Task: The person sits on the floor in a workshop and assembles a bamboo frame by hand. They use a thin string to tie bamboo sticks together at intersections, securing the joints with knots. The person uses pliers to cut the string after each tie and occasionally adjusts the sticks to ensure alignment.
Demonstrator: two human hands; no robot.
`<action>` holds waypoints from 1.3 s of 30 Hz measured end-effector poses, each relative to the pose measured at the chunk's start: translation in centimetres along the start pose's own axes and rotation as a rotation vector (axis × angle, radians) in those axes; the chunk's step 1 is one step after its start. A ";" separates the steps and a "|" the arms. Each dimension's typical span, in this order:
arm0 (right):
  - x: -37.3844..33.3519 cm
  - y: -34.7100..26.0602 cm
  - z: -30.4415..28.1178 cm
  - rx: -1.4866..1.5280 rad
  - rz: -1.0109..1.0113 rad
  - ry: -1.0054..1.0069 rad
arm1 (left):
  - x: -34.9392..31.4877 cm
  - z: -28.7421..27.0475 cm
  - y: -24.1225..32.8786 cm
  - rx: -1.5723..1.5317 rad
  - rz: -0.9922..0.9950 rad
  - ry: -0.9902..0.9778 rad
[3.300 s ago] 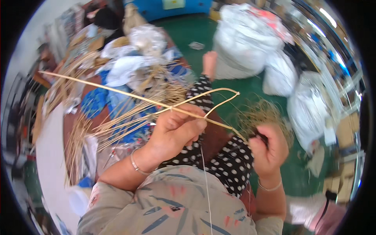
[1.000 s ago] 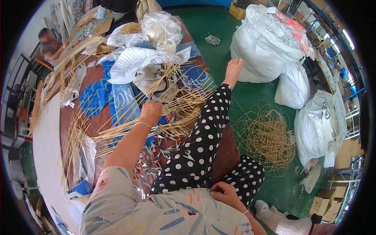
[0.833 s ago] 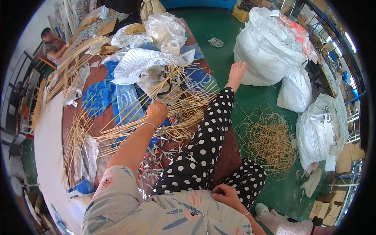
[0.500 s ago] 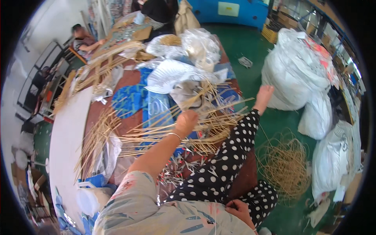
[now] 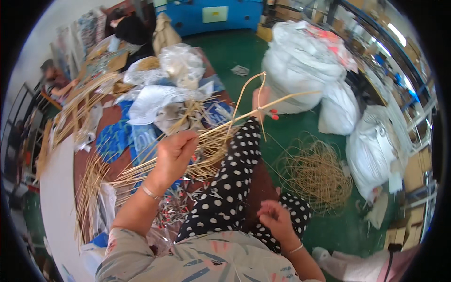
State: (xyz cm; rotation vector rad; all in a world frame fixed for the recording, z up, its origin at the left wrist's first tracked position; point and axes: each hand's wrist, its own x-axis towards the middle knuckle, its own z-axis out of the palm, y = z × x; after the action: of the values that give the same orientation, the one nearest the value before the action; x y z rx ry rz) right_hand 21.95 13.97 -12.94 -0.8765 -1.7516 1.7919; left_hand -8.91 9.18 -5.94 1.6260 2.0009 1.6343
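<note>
My left hand point(image 5: 177, 152) is closed round a long, thin bamboo stick point(image 5: 286, 97), raised and slanting to the far right. A thin bent strip point(image 5: 242, 92) crosses the stick near its middle, with small red pieces point(image 5: 274, 114) beside the crossing. I cannot tell how they are joined. My right hand point(image 5: 277, 221) hovers over the dotted trousers with its fingers curled in; whatever they hold, if anything, is not clear. Under my left hand lies a loose bundle of bamboo sticks point(image 5: 211, 148). Small silver and red pieces point(image 5: 174, 209) are heaped closer to me.
More sticks point(image 5: 89, 188) lie at the left. White plastic bags point(image 5: 155, 105) and blue sheeting point(image 5: 112, 138) cover the table further back. A tangled coil of thin strips point(image 5: 317, 176) rests on the green floor, near big white sacks point(image 5: 300, 70). Two people sit at the far left.
My left hand has lifted from the bundle with the bamboo stick and its bent strip. My right hand has come up from my lap. The view has swung to the right.
</note>
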 end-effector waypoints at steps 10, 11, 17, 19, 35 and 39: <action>-0.3 -12.9 -1.4 0.314 -0.556 0.461 | -2.0 -1.7 10.4 0.102 0.352 -0.192; -0.5 -13.1 -1.5 0.416 -0.550 0.373 | -2.1 -1.9 11.0 0.103 0.367 -0.218; -1.9 -13.0 -1.3 0.638 -0.542 0.241 | -2.7 -2.3 14.4 0.241 0.546 -0.220; -2.1 -13.2 -1.5 0.702 -0.551 0.262 | -3.5 -2.2 16.1 0.336 0.732 -0.017; -4.0 -13.4 -0.6 0.752 -0.690 0.044 | -5.3 1.9 18.9 -0.862 -0.225 -0.544; -4.2 -13.2 -0.7 0.746 -0.573 0.011 | -5.3 1.9 18.9 -0.875 -0.146 -0.489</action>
State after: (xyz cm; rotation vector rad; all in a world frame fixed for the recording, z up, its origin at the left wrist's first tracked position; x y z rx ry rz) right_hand 24.06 12.18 0.62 -0.0623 -1.0160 1.7927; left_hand 6.86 3.83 4.67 1.2998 0.9265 1.5170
